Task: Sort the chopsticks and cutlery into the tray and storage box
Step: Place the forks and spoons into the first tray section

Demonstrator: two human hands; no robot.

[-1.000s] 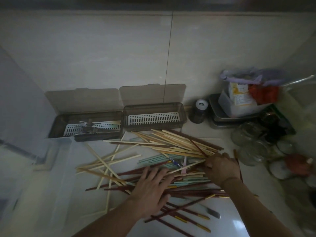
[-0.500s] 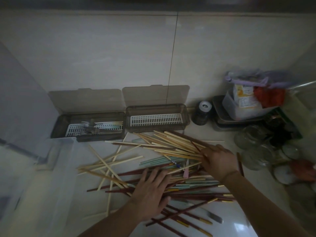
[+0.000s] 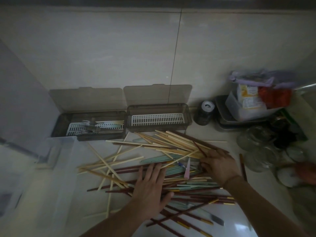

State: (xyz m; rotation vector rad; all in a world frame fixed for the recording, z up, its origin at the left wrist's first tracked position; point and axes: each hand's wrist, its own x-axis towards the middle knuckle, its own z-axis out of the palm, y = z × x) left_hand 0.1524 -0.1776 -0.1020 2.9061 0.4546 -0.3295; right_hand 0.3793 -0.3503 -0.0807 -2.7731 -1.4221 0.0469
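I can't read any text from here. The only printing I see is on a pale carton with a yellow-orange picture, standing in the clear plastic tub at the back right of the counter. There are some dark letters near its top edge and rows of small print lower down, but all of it is too blurred and dim for me to make out a single word or number. The red packet beside it shows no lettering I can tell. The dark jar with the white cap carries no label that I can read either.
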